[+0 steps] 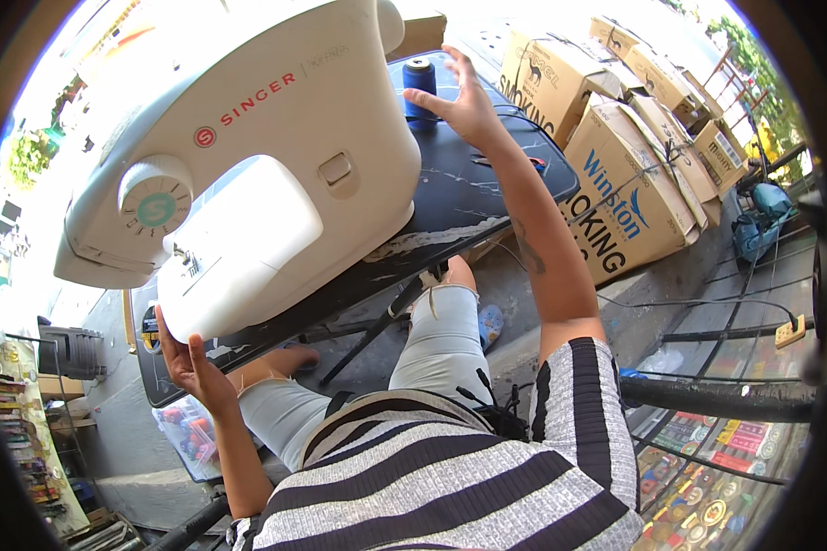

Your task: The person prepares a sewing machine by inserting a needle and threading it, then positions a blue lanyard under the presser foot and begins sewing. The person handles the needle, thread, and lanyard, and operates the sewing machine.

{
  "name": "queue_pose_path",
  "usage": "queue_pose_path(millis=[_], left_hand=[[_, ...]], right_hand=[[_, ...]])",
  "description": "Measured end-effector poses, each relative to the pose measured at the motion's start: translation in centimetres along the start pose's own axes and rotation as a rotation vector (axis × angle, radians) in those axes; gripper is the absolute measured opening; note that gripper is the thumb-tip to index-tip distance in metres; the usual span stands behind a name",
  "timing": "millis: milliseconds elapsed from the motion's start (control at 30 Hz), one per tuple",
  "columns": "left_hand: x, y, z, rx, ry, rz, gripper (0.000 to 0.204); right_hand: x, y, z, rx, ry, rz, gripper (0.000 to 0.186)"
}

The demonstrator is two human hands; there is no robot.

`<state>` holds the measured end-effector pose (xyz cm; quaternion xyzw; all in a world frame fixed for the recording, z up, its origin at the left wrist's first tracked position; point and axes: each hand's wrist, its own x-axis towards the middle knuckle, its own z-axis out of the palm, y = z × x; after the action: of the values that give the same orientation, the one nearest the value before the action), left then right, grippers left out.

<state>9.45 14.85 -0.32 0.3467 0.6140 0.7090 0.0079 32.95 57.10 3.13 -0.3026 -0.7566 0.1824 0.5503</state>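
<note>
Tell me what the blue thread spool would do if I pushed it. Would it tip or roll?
The blue thread spool stands upright and is taller than wide, so a push near its top might tip it. Its round sides could make it roll once down. The black tabletop looks smooth, so the spool may slide.
</note>
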Motion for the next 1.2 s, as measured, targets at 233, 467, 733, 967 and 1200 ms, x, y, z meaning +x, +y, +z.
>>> queue_pose_path(millis=[233, 467, 733, 967, 1200], left_hand=[[-0.2, 0.8, 0.9, -0.068, -0.037, -0.164, 0.088], [0.1, 1.6, 1.4, -0.165, -0.021, -0.213, 0.096], [0.4, 2.7, 1.7, -0.227, -0.026, -0.214, 0.102], [0.6, 2.4, 1.5, -0.348, -0.09, -0.215, 0.106], [0.1, 0.4, 1.0, -0.285, -0.106, -0.112, 0.108]], right_hand=[[0.4, 0.7, 1.0, 0.387, -0.481, 0.114, 0.063], [2.9, -0.9, 1.1, 0.351, -0.748, 0.268, 0.059], [2.4, -3.4, 1.7, 0.344, -0.765, 0.312, 0.043], [0.9, 0.0, 2.1, 0.32, -0.642, 0.226, 0.044], [1.2, 7.6, 1.8, 0.092, -0.706, 0.169, 0.035]])
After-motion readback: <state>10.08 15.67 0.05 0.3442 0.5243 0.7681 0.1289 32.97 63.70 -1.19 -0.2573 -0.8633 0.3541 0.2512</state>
